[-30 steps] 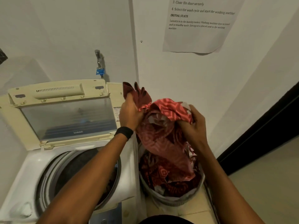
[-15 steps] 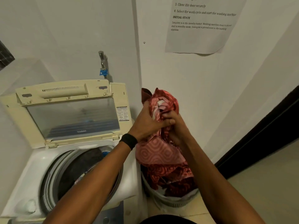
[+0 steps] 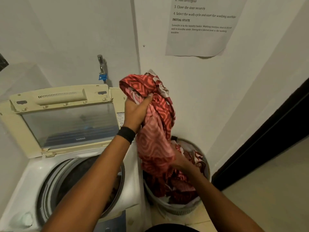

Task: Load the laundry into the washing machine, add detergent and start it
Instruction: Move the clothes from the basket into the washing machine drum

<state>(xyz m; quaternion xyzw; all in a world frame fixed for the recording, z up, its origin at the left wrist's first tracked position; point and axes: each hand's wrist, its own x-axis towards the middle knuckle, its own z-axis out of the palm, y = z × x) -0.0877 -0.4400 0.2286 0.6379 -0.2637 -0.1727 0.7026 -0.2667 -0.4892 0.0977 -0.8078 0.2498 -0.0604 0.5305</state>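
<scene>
Black wristband [image 3: 126, 134] on bare left wrist

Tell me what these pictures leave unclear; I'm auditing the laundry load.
Head view:
- right hand: fingers buried in the red cloth over the basket; grip unclear.
- drum: contents blurred, partly hidden by the left forearm.
- wall sheet: top cut off by the frame edge; small print blurred.
- detergent: nowhere in frame.

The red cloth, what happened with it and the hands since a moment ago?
The right hand let go of the top of the red cloth and dropped down to its lower part at the basket; its grip there is unclear. The left hand still grips the bunched top, held up. The washing machine lid stayed open.
</scene>
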